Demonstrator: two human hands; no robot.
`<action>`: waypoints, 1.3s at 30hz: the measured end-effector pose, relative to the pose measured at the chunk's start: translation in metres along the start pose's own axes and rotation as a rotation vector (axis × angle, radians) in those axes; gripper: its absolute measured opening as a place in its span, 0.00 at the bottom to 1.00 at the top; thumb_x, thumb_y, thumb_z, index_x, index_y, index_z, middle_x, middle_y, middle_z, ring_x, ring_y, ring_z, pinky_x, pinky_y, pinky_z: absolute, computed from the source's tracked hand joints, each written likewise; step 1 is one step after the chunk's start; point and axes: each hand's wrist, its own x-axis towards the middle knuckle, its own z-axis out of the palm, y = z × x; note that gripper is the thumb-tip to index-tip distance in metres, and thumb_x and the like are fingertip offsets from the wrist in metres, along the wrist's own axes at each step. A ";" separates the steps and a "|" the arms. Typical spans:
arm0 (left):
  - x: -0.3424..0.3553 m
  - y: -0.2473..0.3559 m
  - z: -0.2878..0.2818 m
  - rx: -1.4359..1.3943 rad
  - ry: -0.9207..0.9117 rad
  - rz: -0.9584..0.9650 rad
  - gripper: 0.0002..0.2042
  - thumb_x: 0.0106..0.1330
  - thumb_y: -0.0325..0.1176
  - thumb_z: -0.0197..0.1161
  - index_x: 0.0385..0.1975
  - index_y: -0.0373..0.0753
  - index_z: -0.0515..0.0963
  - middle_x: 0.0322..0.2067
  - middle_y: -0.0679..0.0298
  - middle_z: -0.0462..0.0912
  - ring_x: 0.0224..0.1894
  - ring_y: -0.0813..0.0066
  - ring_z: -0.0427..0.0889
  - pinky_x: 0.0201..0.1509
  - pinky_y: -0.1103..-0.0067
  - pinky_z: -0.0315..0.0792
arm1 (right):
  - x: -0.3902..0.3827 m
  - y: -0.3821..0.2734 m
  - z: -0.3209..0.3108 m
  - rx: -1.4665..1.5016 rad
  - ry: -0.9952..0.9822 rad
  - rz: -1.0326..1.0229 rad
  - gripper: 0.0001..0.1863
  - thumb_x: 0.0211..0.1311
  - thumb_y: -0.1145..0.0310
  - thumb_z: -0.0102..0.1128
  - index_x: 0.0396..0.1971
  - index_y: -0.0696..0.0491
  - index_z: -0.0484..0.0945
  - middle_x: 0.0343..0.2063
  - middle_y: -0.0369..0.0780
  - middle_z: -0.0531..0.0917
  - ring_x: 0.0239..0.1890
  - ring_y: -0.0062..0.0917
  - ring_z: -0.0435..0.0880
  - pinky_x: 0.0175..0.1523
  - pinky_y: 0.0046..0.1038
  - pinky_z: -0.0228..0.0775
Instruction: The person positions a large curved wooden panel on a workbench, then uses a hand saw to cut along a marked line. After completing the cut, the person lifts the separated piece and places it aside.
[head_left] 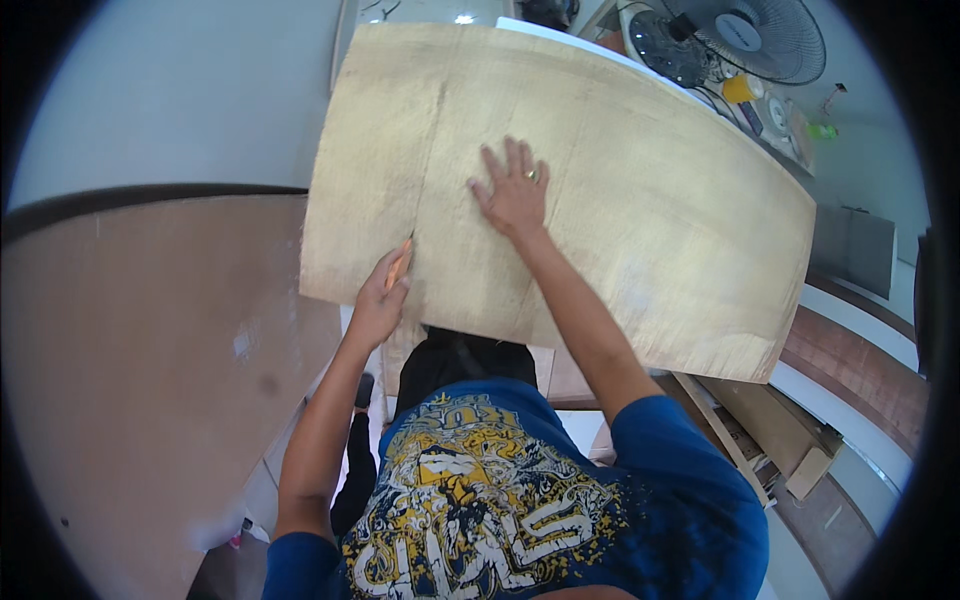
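A large pale plywood sheet (660,200) fills the upper middle, with faint lengthwise streaks running away from me. My left hand (380,300) grips an orange-handled cutting tool (400,262), likely a knife, at the sheet's near left part; its thin tip touches the surface along a dark line. My right hand (512,195) lies flat on the middle of the sheet, fingers spread, a ring on one finger.
A tall tan board (140,380) stands at left. Beyond the sheet are a fan (745,35), yellow container (740,88) and cables. Wooden boards and strips (760,440) lean at lower right. A dark-clothed leg (355,460) shows beside me; I cannot tell whose.
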 end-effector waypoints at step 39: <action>-0.065 0.055 -0.023 0.405 0.045 -0.062 0.27 0.72 0.26 0.56 0.71 0.49 0.66 0.60 0.43 0.78 0.61 0.44 0.78 0.62 0.63 0.72 | 0.033 -0.006 -0.022 -0.089 0.129 0.028 0.38 0.68 0.42 0.55 0.75 0.40 0.64 0.78 0.46 0.54 0.80 0.48 0.49 0.77 0.66 0.35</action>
